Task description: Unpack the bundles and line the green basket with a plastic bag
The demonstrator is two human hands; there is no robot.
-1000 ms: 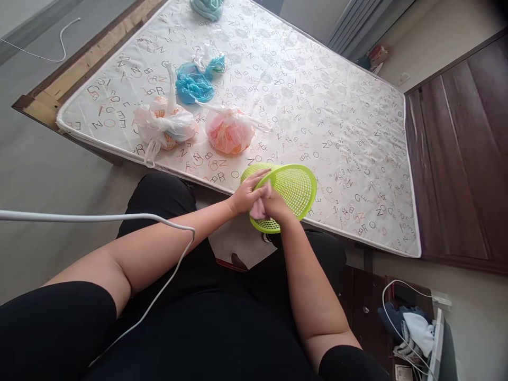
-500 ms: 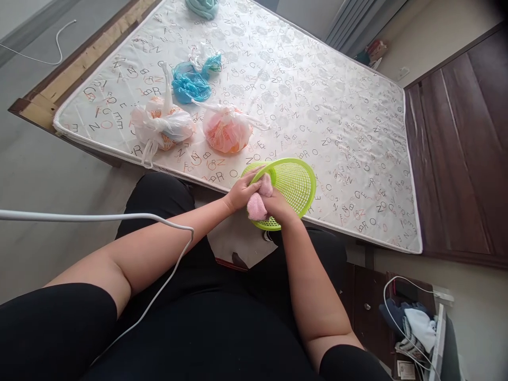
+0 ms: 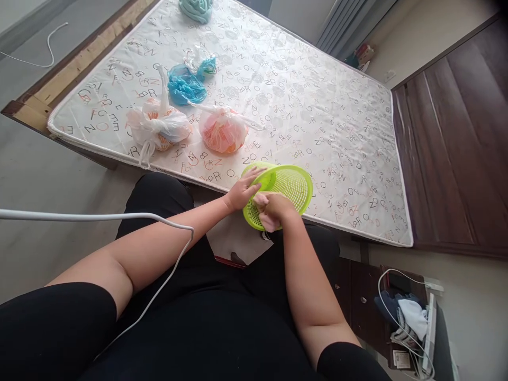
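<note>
A green mesh basket [image 3: 293,185] is tilted over the near edge of the mattress, its open side toward me. My left hand [image 3: 241,191] grips the basket's left rim, with its fingers lying over the edge. Inside the basket's opening, my right hand [image 3: 278,206] is closed round a pink cloth [image 3: 270,221]. Part of the cloth sticks out to the left of the fingers and part hangs below them.
On the mattress [image 3: 337,159] lie two tied plastic bags, a white one [image 3: 159,127] and a pinkish one [image 3: 223,131], a blue bag [image 3: 186,84] and a teal cloth [image 3: 196,9]. A white cable [image 3: 99,215] crosses over my left arm. Clothes [image 3: 413,315] lie at lower right.
My right hand has shifted slightly down with the pink cloth, away from my left hand. The basket has tilted a little. The whole view has moved slightly.
</note>
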